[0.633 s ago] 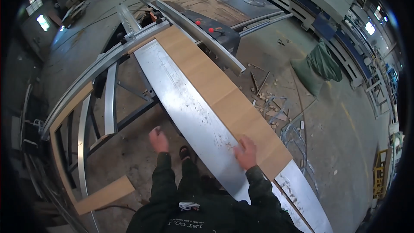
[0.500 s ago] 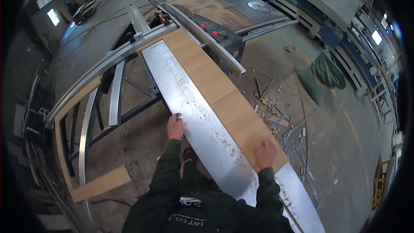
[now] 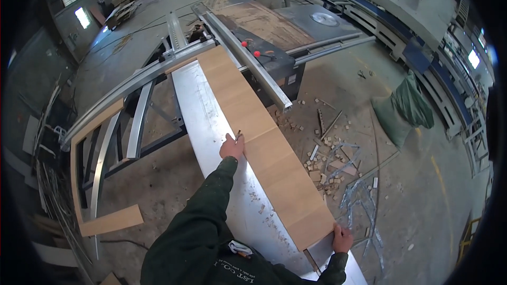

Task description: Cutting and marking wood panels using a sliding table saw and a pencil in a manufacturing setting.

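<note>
Two light-brown wooden boards [image 3: 282, 179] lie end to end in a strip along the silver metal sliding table [image 3: 198, 95] of a panel saw. My left hand [image 3: 232, 146] is closed at the strip's left edge, close to the joint between the boards. A small dark thing sticks up from its fingers, too small to make out. At the near right corner of the strip, my right hand [image 3: 342, 238] has its fingers closed on the board's edge. Sawdust and chips [image 3: 261, 208] are scattered over the metal beside the boards.
A curved-looking metal fence [image 3: 142, 71] crosses the far end. The saw's body [image 3: 272, 63] with red knobs stands beyond. Wood offcuts and tangled strips [image 3: 338, 163] litter the floor at right, near a green sack [image 3: 404, 111]. An L-shaped wood strip [image 3: 113, 220] rests on the frame at left.
My left hand has moved forward and right to the boards' edge. My right hand has gone from above the board to its near right corner. The boards have shifted slightly toward me.
</note>
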Action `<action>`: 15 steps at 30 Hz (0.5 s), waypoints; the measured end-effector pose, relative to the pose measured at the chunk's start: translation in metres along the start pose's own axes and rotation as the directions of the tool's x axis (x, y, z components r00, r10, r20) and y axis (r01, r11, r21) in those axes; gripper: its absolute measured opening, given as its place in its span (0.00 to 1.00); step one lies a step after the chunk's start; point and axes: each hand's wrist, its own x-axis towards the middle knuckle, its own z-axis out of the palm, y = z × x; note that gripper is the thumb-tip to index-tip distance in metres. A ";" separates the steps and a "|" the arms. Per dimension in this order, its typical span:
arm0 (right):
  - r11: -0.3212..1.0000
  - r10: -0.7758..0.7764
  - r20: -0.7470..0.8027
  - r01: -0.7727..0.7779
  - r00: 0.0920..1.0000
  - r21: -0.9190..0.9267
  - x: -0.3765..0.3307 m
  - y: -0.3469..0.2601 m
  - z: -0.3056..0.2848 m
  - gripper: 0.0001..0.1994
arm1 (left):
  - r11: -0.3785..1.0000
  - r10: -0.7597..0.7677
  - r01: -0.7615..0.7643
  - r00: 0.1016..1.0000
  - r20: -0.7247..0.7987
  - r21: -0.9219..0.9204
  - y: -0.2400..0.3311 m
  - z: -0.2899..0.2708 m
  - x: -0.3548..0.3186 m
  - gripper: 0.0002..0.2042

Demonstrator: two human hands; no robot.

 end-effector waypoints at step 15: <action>0.974 -0.226 -0.072 0.226 0.971 -0.008 0.063 -0.053 0.012 0.12 | 0.999 0.022 -0.016 0.992 -0.122 0.049 0.048 0.010 -0.001 0.27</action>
